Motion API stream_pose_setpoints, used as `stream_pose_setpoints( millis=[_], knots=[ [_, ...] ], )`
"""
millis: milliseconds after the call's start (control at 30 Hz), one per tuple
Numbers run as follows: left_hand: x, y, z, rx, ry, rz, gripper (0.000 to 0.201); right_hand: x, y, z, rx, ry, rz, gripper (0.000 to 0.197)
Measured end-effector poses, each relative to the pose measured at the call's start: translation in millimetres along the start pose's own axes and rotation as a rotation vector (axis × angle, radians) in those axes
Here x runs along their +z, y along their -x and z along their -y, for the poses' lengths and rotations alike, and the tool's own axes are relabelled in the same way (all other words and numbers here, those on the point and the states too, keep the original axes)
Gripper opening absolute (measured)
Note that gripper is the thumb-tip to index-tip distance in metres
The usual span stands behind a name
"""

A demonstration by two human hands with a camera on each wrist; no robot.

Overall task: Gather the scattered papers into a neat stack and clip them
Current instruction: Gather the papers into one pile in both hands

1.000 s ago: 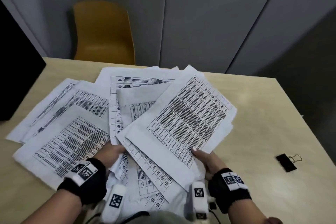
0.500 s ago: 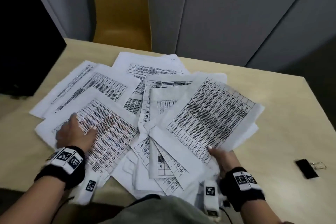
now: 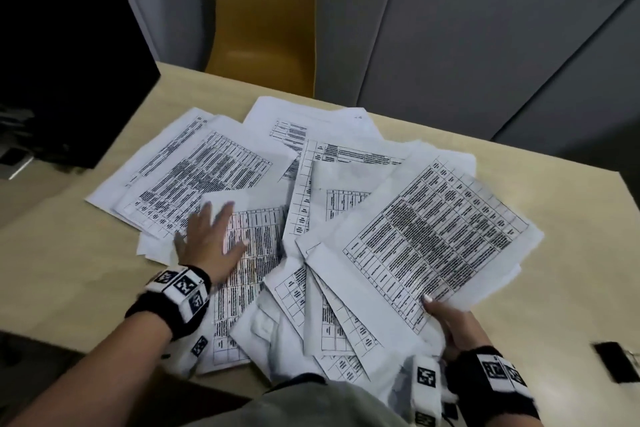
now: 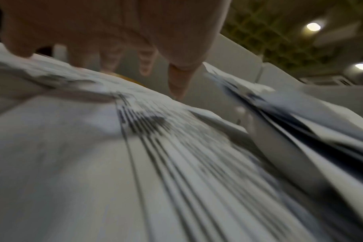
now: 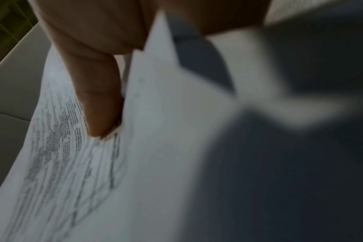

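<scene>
Right hand (image 3: 453, 329) pinches the near edge of a fanned bundle of white printed table sheets (image 3: 426, 236), thumb on top. Left hand (image 3: 211, 243), fingers spread flat, presses a loose white sheet (image 3: 252, 253) left of that bundle. Gathering step, clipping not begun; next likely sliding the far-left sheets (image 3: 180, 177) toward the bundle, then squaring edges. Black binder clip (image 3: 614, 366) lies right of the bundle, blurred, partly cut off. Both wrist views smeared.

Papers (image 3: 346, 204) lie spread across the middle of the table (image 3: 519, 163), a binder clip (image 3: 614, 366) to their right, a chair (image 3: 263, 28) behind them.
</scene>
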State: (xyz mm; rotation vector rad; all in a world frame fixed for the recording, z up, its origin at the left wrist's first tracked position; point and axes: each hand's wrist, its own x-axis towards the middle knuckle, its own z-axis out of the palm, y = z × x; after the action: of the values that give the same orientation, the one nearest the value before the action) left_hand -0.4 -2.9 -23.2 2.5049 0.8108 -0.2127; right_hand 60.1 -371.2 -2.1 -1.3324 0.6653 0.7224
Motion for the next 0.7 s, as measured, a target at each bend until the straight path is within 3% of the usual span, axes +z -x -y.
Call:
stream_pose_setpoints(
  millis=[100, 200, 400, 467, 567, 667, 700],
  knots=[
    [-21.0, -25.4, 13.5, -0.179, 0.066, -0.139, 0.077, 0.1, -0.9, 1.4, 0.028, 0.017, -0.023, 0.014],
    [-30.2, -38.0, 33.6, -0.286, 0.013, -0.016, 0.079, 2.3, -1.9, 4.8, 0.031, 0.014, -0.030, 0.014],
    [-9.1, -1.6, 13.3, -0.135, -0.197, 0.240, 0.079, 3.9, -1.3, 7.5, 0.004, 0.036, -0.028, 0.020],
    [-5.2, 13.5, 3.8, -0.092, -0.246, 0.265, 0.081, 2.5, -2.8, 7.6, 0.000, 0.030, -0.036, 0.021],
    [-15.2, -4.5, 5.3, -0.091, -0.164, 0.067, 0.086, 5.9, -1.1, 7.3, -0.009, 0.007, -0.030, 0.032],
    [-34.4, -47.5, 25.5, -0.164, 0.053, -0.174, 0.081, 8.4, -0.4, 6.0, -0.029, 0.019, -0.031, 0.058],
    [-40.0, -58.9, 34.4, -0.189, 0.085, -0.214, 0.081, 8.3, -0.1, 6.3, -0.035, 0.011, -0.030, 0.053]
  ],
)
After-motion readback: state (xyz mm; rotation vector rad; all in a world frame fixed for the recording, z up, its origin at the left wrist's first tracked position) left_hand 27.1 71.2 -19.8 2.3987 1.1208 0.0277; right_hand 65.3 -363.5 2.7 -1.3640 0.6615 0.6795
